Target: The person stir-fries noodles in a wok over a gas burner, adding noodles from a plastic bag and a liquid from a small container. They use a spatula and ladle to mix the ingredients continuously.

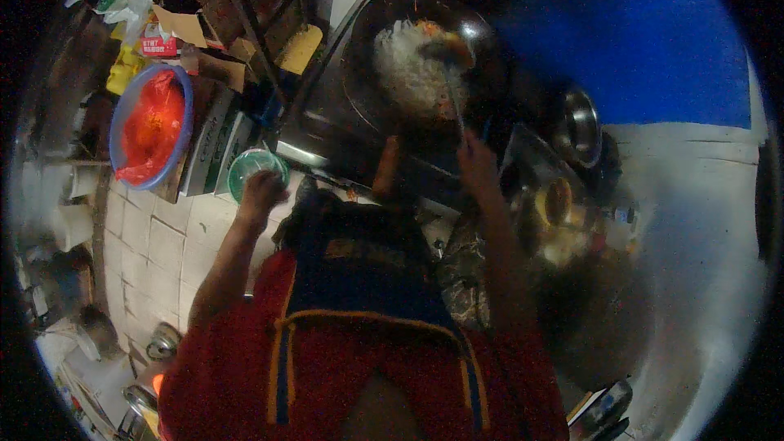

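A dark wok (361, 73) with a brown wooden handle (386, 162) sits on the stove before me. Pale, noodle-like food (401, 64) with some orange bits lies in it. My right hand (478, 162) is closed around the thin handle of a metal cooking ladle or spatula (454, 95). The tool's dark head rests in the food. At my left side, my left hand (266, 190) grips a round, green plastic container (240, 174) at its near side. What the container holds is too blurred to tell.
A blue basin (114, 147) holding red plastic bags (153, 125) stands at left beside cardboard boxes (208, 141). To the right are a metal bowl (580, 125) and a blurred counter with a yellowish ring-shaped item (554, 202). Tiled floor (165, 226) lies at lower left.
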`<action>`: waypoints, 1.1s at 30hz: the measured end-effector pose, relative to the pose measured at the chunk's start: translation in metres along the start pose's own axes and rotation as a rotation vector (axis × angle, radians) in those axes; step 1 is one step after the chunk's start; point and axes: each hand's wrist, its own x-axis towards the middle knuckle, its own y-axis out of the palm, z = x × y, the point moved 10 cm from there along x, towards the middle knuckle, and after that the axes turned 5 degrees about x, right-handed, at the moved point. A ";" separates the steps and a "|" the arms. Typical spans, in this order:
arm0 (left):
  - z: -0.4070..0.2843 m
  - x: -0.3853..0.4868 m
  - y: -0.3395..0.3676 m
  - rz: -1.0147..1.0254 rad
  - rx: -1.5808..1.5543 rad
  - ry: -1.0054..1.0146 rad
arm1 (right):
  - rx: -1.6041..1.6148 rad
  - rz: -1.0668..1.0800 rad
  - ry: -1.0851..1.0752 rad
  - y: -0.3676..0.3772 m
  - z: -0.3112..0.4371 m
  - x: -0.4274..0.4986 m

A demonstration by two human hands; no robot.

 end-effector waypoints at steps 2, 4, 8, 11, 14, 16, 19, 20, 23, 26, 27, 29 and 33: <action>-0.042 0.013 0.014 0.029 0.192 0.311 | -0.124 -0.018 -0.027 -0.005 0.015 0.008; -0.055 0.016 0.025 0.105 0.354 0.278 | -0.296 -0.093 -0.300 -0.010 0.043 -0.001; -0.035 -0.005 0.072 0.210 -0.488 -0.489 | -0.508 -0.032 -0.399 0.013 0.021 -0.030; -0.082 -0.004 0.171 0.617 -0.613 -0.477 | -0.390 -0.067 -0.333 0.017 0.020 -0.025; -0.121 0.008 0.229 0.742 -0.584 -0.280 | -0.335 -0.159 -0.532 -0.007 0.085 -0.040; -0.113 0.019 0.237 0.656 -0.488 -0.395 | -0.328 0.082 -0.319 -0.022 0.102 -0.054; -0.114 0.028 0.233 0.633 -0.443 -0.435 | -0.181 0.365 0.133 -0.056 0.087 -0.098; -0.113 0.028 0.229 0.631 -0.431 -0.445 | -0.138 0.397 0.219 -0.059 0.082 -0.105; -0.118 0.011 0.222 0.675 -0.414 -0.427 | -0.007 0.429 0.103 -0.044 0.082 -0.095; -0.115 -0.021 0.211 0.586 -0.474 -0.422 | -0.295 0.173 -0.414 -0.057 0.110 -0.102; -0.106 -0.041 0.204 0.580 -0.560 -0.526 | -0.400 0.176 -0.483 -0.051 0.114 -0.106; -0.101 -0.059 0.185 0.607 -0.479 -0.513 | -0.286 0.238 -0.241 -0.071 0.094 -0.117; -0.093 -0.027 0.193 0.673 -0.564 -0.462 | -0.147 0.442 0.300 -0.078 0.055 -0.130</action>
